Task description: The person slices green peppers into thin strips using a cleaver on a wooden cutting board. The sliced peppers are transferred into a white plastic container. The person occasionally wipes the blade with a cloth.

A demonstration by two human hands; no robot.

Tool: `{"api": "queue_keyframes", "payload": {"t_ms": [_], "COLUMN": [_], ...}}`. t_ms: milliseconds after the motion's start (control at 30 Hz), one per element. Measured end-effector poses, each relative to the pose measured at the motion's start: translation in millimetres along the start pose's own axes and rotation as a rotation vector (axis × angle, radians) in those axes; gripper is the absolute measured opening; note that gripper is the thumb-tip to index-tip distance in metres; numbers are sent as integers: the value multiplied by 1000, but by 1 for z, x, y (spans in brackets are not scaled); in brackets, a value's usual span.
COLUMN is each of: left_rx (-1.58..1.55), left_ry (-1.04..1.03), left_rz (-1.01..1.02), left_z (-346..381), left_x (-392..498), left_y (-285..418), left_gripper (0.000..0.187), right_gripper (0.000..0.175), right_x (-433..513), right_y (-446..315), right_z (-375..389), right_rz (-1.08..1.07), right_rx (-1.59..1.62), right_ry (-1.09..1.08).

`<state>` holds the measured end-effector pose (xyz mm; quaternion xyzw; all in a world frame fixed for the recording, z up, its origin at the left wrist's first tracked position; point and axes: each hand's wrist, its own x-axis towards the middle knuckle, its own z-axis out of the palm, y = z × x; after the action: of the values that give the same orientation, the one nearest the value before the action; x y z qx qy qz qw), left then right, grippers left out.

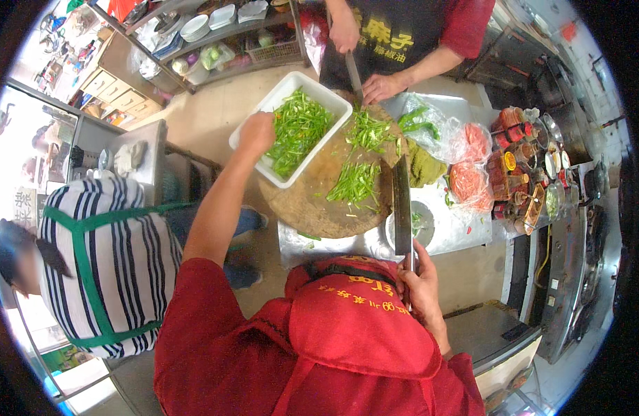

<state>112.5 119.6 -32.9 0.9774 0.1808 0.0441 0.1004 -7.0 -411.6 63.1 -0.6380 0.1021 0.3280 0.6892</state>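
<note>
My left hand grips the near left rim of a white plastic bin, which overlaps the left side of a round wooden chopping block. Sliced green vegetables fill much of the bin. My right hand is closed around the handle of a cleaver. Its broad blade points away from me along the block's right edge. One pile of green slivers lies on the block left of the blade. Another pile of cut greens sits farther off.
Across the block, a co-worker's hands hold a knife over the greens. Bags of minced meat, a green cloth and a metal bowl stand to the right, beyond them sauce bottles. A person in stripes is at left.
</note>
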Motion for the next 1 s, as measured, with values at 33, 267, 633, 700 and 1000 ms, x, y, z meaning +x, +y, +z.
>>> {"api": "queue_keyframes", "payload": {"t_ms": [33,267,633,700,1000], "left_rx": [83,73,79,69,-794], "left_ry": [-63,-46,-102,-81,-84], "left_rz": [-25,41,27,-22,-281], "left_z": [-1,-10,-6,-9,-36], "left_x": [2,0,-5,-5,-10], "left_y": [4,13,3,4,-12], "left_gripper": [17,20,17,16,7], "right_gripper": [79,78,75,75,80], "right_x": [1,-1,-1,-2,-3], "right_y": [3,-1,-2,-4,-8], "right_z": [-2,3,4,6,11], "right_rz": [-5,-8,-29,-23,-3], "right_rx": [8,-16,-18,-5,-10], "right_ry": [10,1,-7,0,6]}}
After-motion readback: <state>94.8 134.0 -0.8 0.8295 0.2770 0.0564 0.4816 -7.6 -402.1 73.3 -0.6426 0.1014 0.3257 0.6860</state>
